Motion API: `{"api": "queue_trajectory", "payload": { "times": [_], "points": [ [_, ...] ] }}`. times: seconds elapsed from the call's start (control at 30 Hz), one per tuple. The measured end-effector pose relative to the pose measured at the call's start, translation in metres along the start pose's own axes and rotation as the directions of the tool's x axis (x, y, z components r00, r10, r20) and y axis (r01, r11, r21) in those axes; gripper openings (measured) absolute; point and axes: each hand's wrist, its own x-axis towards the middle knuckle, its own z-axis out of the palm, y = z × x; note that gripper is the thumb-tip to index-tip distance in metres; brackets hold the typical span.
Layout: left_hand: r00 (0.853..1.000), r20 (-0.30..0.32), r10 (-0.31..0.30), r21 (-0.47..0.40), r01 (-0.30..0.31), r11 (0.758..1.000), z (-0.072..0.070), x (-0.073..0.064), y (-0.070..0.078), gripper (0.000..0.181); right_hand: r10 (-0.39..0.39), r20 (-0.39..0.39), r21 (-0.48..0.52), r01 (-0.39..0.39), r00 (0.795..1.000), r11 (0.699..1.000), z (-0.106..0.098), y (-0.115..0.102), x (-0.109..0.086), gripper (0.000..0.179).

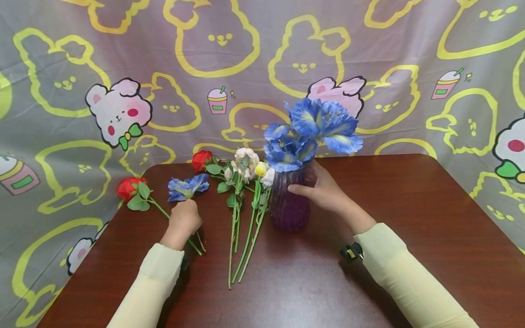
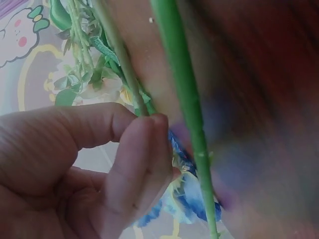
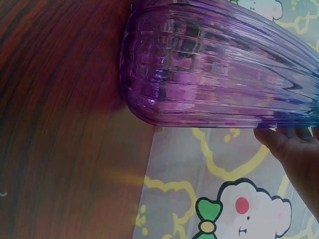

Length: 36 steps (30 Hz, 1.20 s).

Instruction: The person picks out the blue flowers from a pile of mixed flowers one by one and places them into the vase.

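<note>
My left hand pinches the thin stem of a blue flower between thumb and forefinger, low over the table's left side. A thicker green stem crosses close in front of that hand in the left wrist view. With the right hand I grip the upper part of a ribbed purple glass vase, thumb on the near side and the other fingers mostly hidden. The vase stands upright with several blue flowers in its mouth. In the right wrist view its base meets the table.
On the brown table lie a red rose at the left and another red rose farther back. Pale flowers and a yellow bud lie left of the vase, stems towards me. A patterned curtain hangs behind.
</note>
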Motion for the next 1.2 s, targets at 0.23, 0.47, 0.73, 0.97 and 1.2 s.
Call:
{"api": "queue_trajectory", "payload": {
  "times": [0.23, 0.47, 0.73, 0.97, 1.2],
  "points": [
    [1.0, 0.029, 0.001, -0.031, 0.0, 1.0, -0.002, -0.001, 0.001, 0.016, -0.019, -0.006, 0.01, 0.019, 1.0, 1.0, 0.0, 0.011, 0.002, 0.076],
    [1.0, 0.021, -0.014, -0.095, 0.016, 0.995, -0.005, -0.002, 0.001, 0.015, -0.025, -0.002, 0.007, 0.025, 1.0, 1.0, 0.0, 0.009, 0.001, 0.077],
    [0.999, -0.024, -0.032, -0.14, 0.029, 0.99, -0.011, 0.0, 0.0, 0.016, -0.019, -0.003, 0.006, 0.019, 1.0, 1.0, 0.0, 0.007, 0.001, 0.078],
    [0.997, -0.073, -0.039, -0.202, 0.024, 0.979, -0.018, -0.001, 0.004, 0.024, -0.024, -0.004, 0.003, 0.024, 1.0, 1.0, -0.001, 0.01, 0.002, 0.076],
    [0.994, -0.108, -0.018, -0.288, -0.014, 0.957, -0.024, -0.005, 0.015, 0.034, -0.033, 0.001, 0.001, 0.033, 0.999, 0.999, -0.001, 0.012, 0.003, 0.076]
  ]
}}
